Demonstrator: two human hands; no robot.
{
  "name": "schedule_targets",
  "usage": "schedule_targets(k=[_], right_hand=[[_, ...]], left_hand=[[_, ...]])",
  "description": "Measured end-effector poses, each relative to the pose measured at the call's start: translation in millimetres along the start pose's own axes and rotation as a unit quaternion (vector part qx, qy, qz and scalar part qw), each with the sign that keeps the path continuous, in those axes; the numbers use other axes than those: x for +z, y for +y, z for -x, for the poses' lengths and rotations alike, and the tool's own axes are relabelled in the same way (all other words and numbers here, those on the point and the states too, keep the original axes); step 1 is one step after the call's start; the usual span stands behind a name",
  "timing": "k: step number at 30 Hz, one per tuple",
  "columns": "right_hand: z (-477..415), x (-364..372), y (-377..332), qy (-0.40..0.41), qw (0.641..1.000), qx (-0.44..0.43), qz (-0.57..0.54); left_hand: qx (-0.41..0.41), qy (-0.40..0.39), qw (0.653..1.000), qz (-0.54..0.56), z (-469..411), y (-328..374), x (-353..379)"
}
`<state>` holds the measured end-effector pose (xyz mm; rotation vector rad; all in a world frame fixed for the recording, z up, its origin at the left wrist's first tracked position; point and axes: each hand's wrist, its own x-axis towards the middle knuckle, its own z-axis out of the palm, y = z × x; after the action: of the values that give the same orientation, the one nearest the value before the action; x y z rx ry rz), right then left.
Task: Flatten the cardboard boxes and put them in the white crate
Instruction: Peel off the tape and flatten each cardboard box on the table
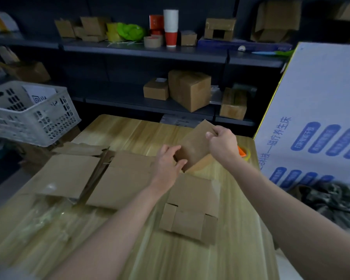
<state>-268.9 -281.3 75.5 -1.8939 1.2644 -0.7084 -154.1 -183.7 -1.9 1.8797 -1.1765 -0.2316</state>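
Two-handed hold on a small cardboard box, tilted over the surface, well right of the white crate. Grip of the left hand curled round its lower end; grip of the right hand pinched on its upper corner. Nearer the crate, flattened boxes lying on the surface.

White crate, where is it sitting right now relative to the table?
In the head view, the white crate sits at the far left, just off the back-left corner of the wooden table, beyond the flattened cardboard.
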Motion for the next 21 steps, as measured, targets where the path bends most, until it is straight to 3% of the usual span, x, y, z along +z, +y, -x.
schedule_targets(k=[3,8,21], right_hand=[[20,-9,5,-0.013,1.000,0.006,0.015],[53,-14,10,-0.018,1.000,-0.001,0.013],[115,16,5,0.027,0.998,0.007,0.064]], left_hand=[[0.057,0.005,0.997,-0.044,20,9,-1],[0.080,-0.018,0.993,-0.082,48,23,-4],[0.070,-0.052,0.986,-0.144,86,24,-18]])
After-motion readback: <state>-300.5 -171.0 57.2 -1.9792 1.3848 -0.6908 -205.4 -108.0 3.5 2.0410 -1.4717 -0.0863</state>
